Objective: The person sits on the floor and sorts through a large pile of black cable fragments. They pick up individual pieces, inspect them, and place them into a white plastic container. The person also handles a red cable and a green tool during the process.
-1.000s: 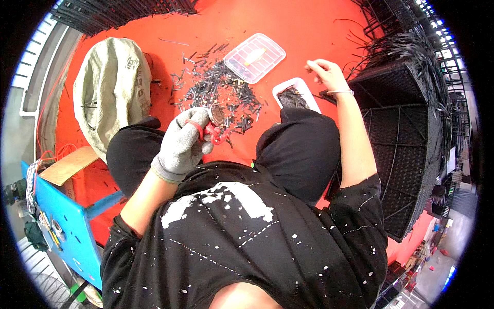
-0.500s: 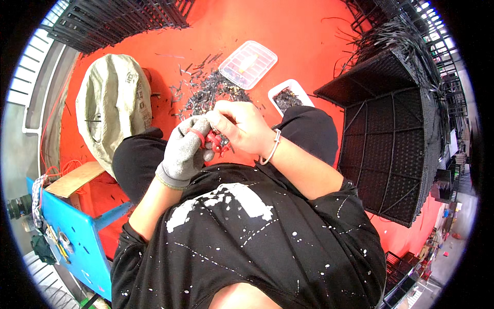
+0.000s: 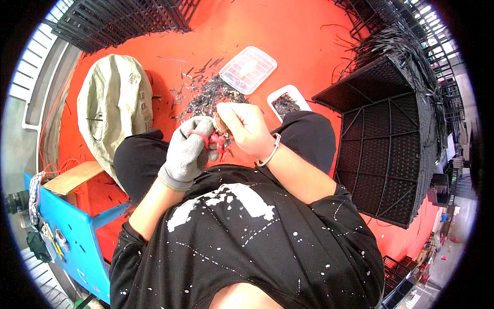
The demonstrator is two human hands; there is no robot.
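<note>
Both my hands meet in front of my lap, between my knees. My left hand (image 3: 186, 147), in a grey knitted glove, is closed around a red loop-handled tool (image 3: 220, 146); one red loop crosses its fingers. Its working end is hidden, so its exact kind does not show. My bare right hand (image 3: 248, 129) touches the left from the right side, its fingers curled in. A small brownish piece (image 3: 220, 123) shows between the two hands, partly covered by the right fingers. Just beyond them, a heap of short black strip offcuts (image 3: 208, 98) lies on the red floor.
A clear lid (image 3: 248, 70) and a white tub (image 3: 272, 98) of dark scraps lie ahead. On the right stands a black woven panel frame (image 3: 383, 154) with loose strands. A pale sack (image 3: 110, 103) and a blue table (image 3: 72, 232) are on the left, black racks (image 3: 123, 23) far left.
My right hand has turned and shifted slightly, its fingers now curled lower beside the glove, and the brownish piece has come into view. The left hand keeps hold of the red tool.
</note>
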